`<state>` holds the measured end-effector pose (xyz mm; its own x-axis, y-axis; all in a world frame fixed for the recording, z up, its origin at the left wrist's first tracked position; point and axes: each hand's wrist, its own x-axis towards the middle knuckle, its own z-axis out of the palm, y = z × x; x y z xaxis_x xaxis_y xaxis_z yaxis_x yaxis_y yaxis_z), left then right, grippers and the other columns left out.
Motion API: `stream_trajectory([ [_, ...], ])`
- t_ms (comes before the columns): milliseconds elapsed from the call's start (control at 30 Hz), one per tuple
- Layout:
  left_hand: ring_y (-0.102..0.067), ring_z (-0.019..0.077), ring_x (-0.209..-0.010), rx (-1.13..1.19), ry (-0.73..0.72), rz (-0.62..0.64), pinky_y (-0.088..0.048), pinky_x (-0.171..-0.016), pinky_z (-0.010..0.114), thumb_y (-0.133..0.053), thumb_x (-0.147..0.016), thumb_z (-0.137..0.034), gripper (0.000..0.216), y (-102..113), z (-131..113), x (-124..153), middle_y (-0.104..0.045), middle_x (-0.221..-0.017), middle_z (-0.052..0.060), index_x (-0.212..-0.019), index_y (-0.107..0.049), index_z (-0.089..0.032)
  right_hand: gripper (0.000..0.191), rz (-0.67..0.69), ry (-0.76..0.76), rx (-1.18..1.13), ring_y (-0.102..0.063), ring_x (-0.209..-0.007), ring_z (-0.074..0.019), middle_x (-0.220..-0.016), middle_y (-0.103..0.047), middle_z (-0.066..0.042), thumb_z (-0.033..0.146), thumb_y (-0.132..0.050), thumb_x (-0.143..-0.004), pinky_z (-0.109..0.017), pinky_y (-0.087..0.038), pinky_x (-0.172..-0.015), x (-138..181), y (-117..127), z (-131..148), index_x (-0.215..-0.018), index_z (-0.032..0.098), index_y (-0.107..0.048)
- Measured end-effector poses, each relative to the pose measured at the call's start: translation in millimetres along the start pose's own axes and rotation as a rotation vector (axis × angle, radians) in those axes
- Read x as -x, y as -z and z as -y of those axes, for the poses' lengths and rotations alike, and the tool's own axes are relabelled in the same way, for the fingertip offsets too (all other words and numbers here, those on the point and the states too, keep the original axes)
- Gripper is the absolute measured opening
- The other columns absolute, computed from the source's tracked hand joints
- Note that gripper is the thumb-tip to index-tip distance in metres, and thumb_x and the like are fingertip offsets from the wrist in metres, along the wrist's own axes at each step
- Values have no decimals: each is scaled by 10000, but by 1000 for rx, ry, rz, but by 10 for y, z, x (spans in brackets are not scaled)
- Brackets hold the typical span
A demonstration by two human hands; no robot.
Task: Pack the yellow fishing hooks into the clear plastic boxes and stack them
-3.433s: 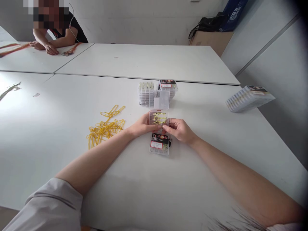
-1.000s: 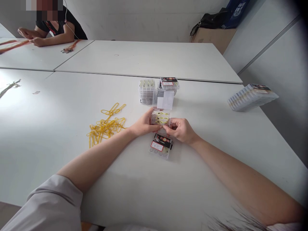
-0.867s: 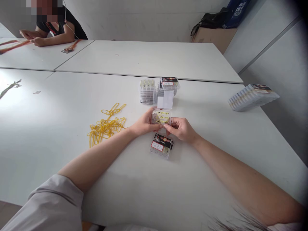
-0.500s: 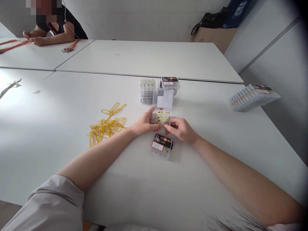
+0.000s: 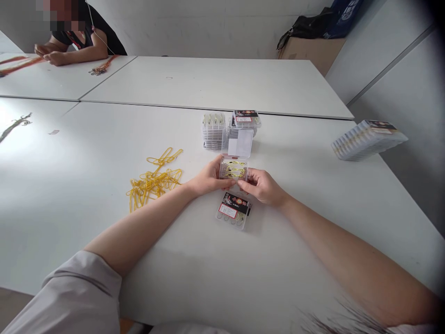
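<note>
Between my hands is a small clear plastic fishing hook box (image 5: 234, 170) with its lid (image 5: 239, 143) raised. Hooks tied with yellow line lie in rows inside it. My left hand (image 5: 212, 177) grips the box's left side, thumb along the front edge. From the right, my right hand (image 5: 260, 185) grips the other side, its thumb at the front corner. Just below, a closed hook box (image 5: 232, 211) with a black and red-bordered label lies on the table. Behind the raised lid stand a stack of clear boxes (image 5: 213, 132) and a stack topped by a labelled box (image 5: 246, 118).
A heap of yellow looped lines (image 5: 153, 185) lies left of my forearm. Another stack of boxes (image 5: 368, 139) leans near the table's right edge. Across the tables (image 5: 215, 86), a co-worker's hands (image 5: 52, 55) are beside orange strands (image 5: 24, 65). A cardboard box (image 5: 309, 50) stands behind.
The view has shifted very slightly. Both hands keep the same hold on the open box, and nothing else has visibly moved.
</note>
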<state>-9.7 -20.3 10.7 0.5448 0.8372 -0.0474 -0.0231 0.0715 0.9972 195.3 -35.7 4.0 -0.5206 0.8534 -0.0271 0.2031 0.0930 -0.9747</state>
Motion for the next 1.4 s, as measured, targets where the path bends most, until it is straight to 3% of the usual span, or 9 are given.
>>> stream_trajectory([
  [200, -580, 111, -670, 12, 15, -13, -484, -601, 241, -850, -701, -350, 653, -22, -12, 10, -612, -858, 12, -1200, -469, -167, 197, -67, -21, 27, -623, -766, -200, -819, -704, -37, 361, -685, -813, -289, -494, -664, 21, -19, 34, -913, 192, -679],
  [667, -593, 112, -684, -2, -28, -25, -506, -596, 230, -846, -695, -307, 665, -44, 16, 17, -600, -885, 7, -1208, -443, -178, 153, -122, -18, 91, -561, -700, -170, -774, -650, -26, 324, -678, -798, -274, -463, -617, 49, -40, 33, -860, 189, -638],
  [933, -650, 152, -795, 25, -32, -35, -520, -653, 240, -868, -666, -301, 658, -50, 24, 14, -640, -959, 39, -1183, -481, -176, 155, -112, -1, 73, -604, -749, -190, -801, -679, -35, 332, -679, -798, -284, -496, -651, 38, -23, -3, -864, 193, -661],
  [1400, -708, 160, -707, 42, 39, 84, -599, -673, 285, -872, -708, -330, 733, 62, 18, -5, -709, -857, 35, -1297, -468, -162, 124, 1, 9, -18, -650, -782, -193, -853, -719, -35, 273, -598, -856, -297, -506, -713, 42, -5, 15, -858, 187, -687],
])
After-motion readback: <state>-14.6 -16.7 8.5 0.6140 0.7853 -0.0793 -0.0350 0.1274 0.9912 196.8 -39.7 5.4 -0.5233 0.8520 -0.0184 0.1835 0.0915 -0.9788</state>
